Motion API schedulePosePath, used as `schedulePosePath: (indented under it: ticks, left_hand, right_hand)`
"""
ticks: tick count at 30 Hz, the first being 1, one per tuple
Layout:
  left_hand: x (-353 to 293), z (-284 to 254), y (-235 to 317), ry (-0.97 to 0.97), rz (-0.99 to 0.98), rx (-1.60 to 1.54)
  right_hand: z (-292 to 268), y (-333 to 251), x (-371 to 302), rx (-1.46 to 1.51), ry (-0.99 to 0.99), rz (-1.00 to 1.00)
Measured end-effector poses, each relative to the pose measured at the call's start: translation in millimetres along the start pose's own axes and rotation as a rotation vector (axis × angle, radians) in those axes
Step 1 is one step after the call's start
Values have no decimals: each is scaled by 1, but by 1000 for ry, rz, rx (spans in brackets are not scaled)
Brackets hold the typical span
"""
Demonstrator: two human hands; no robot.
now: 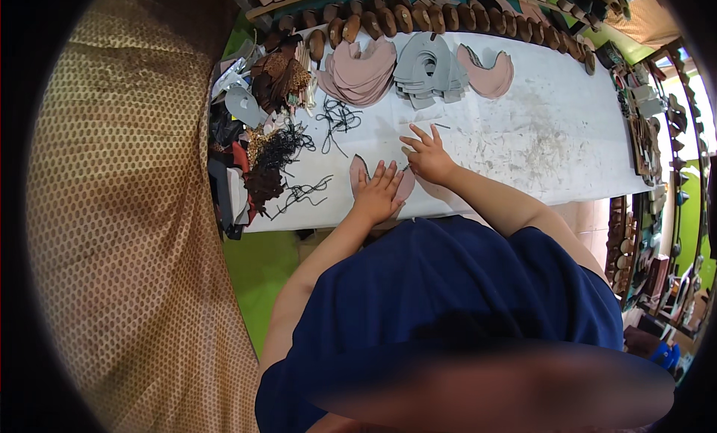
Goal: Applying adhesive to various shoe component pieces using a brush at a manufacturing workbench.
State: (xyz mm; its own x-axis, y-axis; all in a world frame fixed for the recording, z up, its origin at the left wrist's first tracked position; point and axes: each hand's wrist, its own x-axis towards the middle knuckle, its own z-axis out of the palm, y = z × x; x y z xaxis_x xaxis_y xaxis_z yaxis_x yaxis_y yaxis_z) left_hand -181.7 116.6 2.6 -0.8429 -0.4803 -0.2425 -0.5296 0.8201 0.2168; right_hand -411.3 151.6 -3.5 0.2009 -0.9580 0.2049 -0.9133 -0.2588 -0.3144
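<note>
Near the table's front edge lies a pink U-shaped cut piece (359,178), one arm of it with a dark edge. My left hand (379,192) rests on it, palm down, fingers stretched out and slightly apart, covering its middle. Over the piece's right side hovers or rests my right hand (432,161), fingers spread. A tiny dark spot shows by its thumb side; I cannot make out what it is. Just beyond the right fingertips, a thin dark stick (443,125) lies on the white table cover (493,149).
Stacks of pink pieces (358,75), grey pieces (429,71) and more pink pieces (489,75) lie farther back. Brown shoe lasts (403,19) line the far edge. Scraps (280,78) and black cords (340,117) crowd the left. A patterned curtain (142,209) hangs at left.
</note>
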Motion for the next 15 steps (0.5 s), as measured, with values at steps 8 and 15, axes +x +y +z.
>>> schedulePosePath:
  ticks: [8, 15]
  left_hand:
    - [9, -16, 5, -23, -2, 52]
    - [12, -13, 3, 19, 34, 53]
  right_hand:
    - [1, 0, -5, 3, -36, 33]
    - [13, 3, -9, -57, 9, 57]
